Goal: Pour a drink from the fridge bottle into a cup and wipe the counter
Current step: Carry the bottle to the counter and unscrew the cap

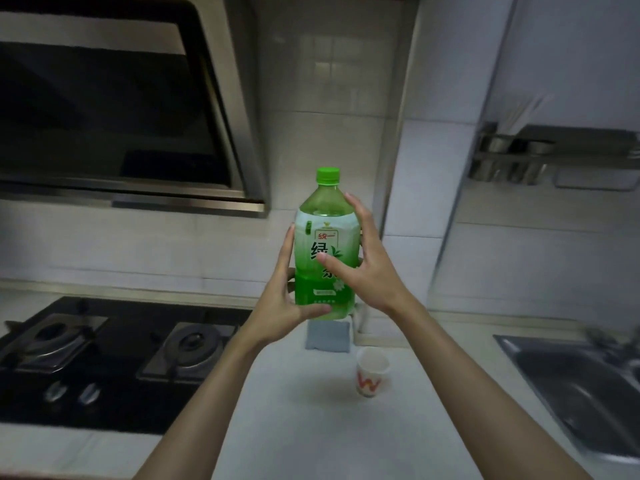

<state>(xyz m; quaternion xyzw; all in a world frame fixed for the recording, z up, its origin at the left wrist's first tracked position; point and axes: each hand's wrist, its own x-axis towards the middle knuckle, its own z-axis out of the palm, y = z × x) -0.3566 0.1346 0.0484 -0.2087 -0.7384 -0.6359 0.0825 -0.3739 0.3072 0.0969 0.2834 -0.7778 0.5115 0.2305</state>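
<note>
A large green tea bottle with a green cap on is held upright in the air above the white counter. My left hand grips its lower left side, thumb under the base. My right hand holds the right side, thumb across the label and fingers reaching up to the shoulder. Below and to the right, a white paper cup with a red and yellow mark stands upright on the counter. A grey-blue cloth or sponge lies by the wall behind the bottle.
A black gas hob with two burners fills the left of the counter, under a range hood. A steel sink is at the right. A wall rack with utensils hangs at the upper right.
</note>
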